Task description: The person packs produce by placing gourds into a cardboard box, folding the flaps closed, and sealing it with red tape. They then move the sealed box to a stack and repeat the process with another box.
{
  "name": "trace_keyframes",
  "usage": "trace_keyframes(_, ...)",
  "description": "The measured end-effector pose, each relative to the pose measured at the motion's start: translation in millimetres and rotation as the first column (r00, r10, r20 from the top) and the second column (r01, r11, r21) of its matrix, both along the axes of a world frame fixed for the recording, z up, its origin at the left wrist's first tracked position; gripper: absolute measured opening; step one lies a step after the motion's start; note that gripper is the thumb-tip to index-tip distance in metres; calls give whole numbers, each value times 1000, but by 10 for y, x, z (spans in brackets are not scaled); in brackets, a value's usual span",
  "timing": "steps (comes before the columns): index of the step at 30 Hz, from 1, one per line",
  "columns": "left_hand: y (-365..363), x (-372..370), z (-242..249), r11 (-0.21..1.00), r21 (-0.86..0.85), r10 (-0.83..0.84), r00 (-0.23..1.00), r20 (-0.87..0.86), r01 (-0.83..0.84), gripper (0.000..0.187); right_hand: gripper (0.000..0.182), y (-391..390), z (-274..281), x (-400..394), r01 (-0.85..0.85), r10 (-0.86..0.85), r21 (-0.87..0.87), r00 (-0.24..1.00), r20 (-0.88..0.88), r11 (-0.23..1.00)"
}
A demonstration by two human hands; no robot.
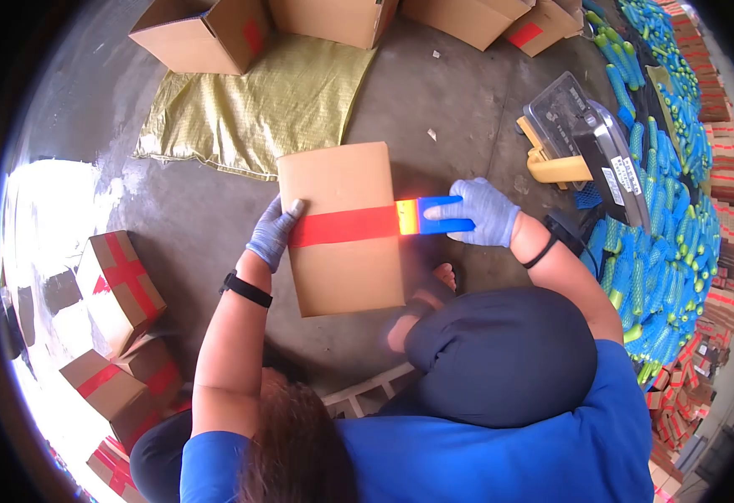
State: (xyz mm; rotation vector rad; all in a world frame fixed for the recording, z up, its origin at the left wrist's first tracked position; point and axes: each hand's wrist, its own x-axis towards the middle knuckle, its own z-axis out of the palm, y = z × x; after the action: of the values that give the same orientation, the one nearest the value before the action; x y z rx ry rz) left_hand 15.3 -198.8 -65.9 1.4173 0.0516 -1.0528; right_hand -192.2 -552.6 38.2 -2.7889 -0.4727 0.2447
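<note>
a cardboard box (343, 228) lies flat on the concrete floor (434, 92) in front of the person, just past a bent knee in dark trousers. a band of red tape (343, 225) runs across the box from its left edge to its right edge, about midway down.

the left hand (271, 235), in a blue-grey glove, presses on the left edge of the box with its fingers (292, 209) spread flat over the start of the tape — they clamp nothing, they just hold the end down. a black watch (246, 290) sits on that wrist.

the right hand (484, 212), gloved the same, is at the right edge of the box, its fingers wrapped around a blue tape dispenser (436, 215) whose orange front end meets the tape just off the box. a thin black band circles this wrist.

beyond the box a yellow-green woven sack (258, 105) is spread on the floor, with open cardboard cartons (204, 33) along its far side. to the left, smaller boxes crossed with red tape (120, 289) are piled together. to the right stands a weighing scale (589, 138) with a yellow part, and past it a large heap of green items in blue net sleeves (660, 260) — beside that, stacks of red and orange packs (731, 218).
</note>
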Motion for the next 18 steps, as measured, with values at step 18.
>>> trace_keyframes(18, 735, 551, 794, 868, 490, 82, 997, 15, -79, 57, 55, 857, 118, 708, -74, 76, 59, 996, -39, 996)
